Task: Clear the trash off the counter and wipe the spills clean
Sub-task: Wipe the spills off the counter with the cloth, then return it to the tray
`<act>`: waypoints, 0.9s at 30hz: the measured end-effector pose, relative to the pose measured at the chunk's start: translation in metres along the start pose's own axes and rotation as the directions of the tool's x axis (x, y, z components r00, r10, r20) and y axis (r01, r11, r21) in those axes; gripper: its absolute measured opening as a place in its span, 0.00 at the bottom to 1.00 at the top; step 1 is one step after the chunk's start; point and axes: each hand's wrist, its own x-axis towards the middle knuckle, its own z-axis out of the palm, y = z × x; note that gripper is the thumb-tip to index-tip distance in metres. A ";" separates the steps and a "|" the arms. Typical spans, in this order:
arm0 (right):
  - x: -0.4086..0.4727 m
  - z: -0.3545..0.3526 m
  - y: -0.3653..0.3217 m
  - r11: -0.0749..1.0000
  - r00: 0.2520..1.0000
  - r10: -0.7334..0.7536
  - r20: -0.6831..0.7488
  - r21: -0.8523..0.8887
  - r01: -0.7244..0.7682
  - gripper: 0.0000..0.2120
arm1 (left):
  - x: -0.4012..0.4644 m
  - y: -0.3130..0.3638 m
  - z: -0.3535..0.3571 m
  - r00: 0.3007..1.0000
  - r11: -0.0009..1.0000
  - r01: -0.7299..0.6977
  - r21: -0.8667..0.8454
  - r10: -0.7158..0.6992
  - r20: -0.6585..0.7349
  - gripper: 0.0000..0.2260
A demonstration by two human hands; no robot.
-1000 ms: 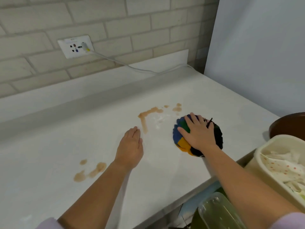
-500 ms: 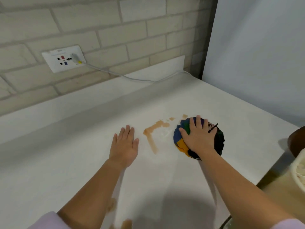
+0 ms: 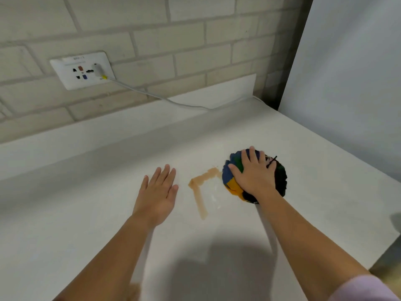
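A round multicoloured cloth (image 3: 280,181) in blue, yellow, green and black lies on the white counter (image 3: 86,224). My right hand (image 3: 252,173) presses flat on top of it with fingers spread. Just left of the cloth runs a bent brown spill streak (image 3: 200,192), and the cloth's left edge touches its upper end. My left hand (image 3: 157,196) rests flat on the bare counter, palm down, left of the spill and apart from it. A faint brown smear (image 3: 134,287) shows beside my left forearm at the bottom.
A brick wall stands behind the counter with a white socket plate (image 3: 81,70) and a white cable (image 3: 173,103) trailing right along the backsplash. A tall white panel (image 3: 347,83) closes the right side. The counter's front right edge (image 3: 382,248) drops off.
The cloth under my right hand has slid up over the small brown drops at the spill's right end. The view has tilted up, so the bin and lower spill left the picture.
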 end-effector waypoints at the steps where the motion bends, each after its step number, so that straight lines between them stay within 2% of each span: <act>1: -0.001 0.002 -0.011 0.998 0.997 -0.069 0.021 -0.005 0.069 0.33 | 0.000 0.000 0.000 1.000 1.000 0.000 -0.004 0.000 0.007 0.23; 3: -0.018 0.006 -0.017 0.975 0.972 -0.224 0.067 0.007 0.224 0.32 | 0.000 -0.001 -0.001 1.000 1.000 0.000 -0.011 0.000 0.022 0.23; 5: -0.029 0.005 -0.001 0.954 0.951 -0.300 0.078 0.027 0.299 0.31 | 0.000 -0.002 0.000 1.000 1.000 0.001 -0.007 -0.001 0.019 0.23; 7: -0.026 -0.001 0.020 0.966 0.964 -0.260 0.064 0.025 0.259 0.30 | 0.000 -0.002 0.000 1.000 1.000 0.000 -0.004 0.000 0.022 0.23; 9: -0.009 -0.003 0.029 0.988 0.988 -0.156 0.013 -0.008 0.156 0.30 | 0.000 -0.002 0.001 1.000 1.000 0.001 -0.001 -0.001 0.000 0.23; 12: 0.016 0.001 0.000 0.997 0.997 -0.079 -0.010 -0.029 0.078 0.31 | 0.001 0.001 0.000 1.000 1.000 0.014 -0.006 -0.014 0.003 0.23; 14: 0.014 0.007 -0.035 0.988 0.987 -0.155 0.038 -0.004 0.156 0.32 | 0.001 0.001 -0.002 1.000 1.000 0.015 0.001 -0.015 0.014 0.23; 16: -0.005 0.011 -0.055 0.951 0.949 -0.308 0.066 0.014 0.308 0.31 | 0.001 0.002 -0.004 1.000 1.000 0.007 -0.004 -0.007 0.026 0.23; 19: -0.025 0.010 -0.035 0.895 0.890 -0.446 0.094 0.025 0.446 0.31 | -0.001 0.001 -0.003 1.000 1.000 0.001 -0.004 -0.001 0.026 0.23; 21: -0.020 0.004 -0.009 0.917 0.912 -0.399 0.099 0.031 0.398 0.30 | -0.001 0.000 -0.003 1.000 1.000 0.001 -0.012 -0.001 0.024 0.23; 23: -0.002 0.000 0.002 0.958 0.956 -0.287 0.065 0.020 0.286 0.30 | -0.001 0.000 -0.002 1.000 1.000 0.004 -0.006 -0.004 0.016 0.23; 25: 0.016 0.003 -0.012 0.978 0.978 -0.207 0.040 -0.009 0.208 0.31 | -0.001 0.001 -0.002 1.000 1.000 0.010 -0.006 -0.010 0.011 0.22; 27: 0.015 0.008 -0.045 0.976 0.975 -0.218 0.047 -0.007 0.219 0.31 | -0.001 0.001 -0.002 1.000 1.000 0.005 -0.005 -0.005 0.005 0.22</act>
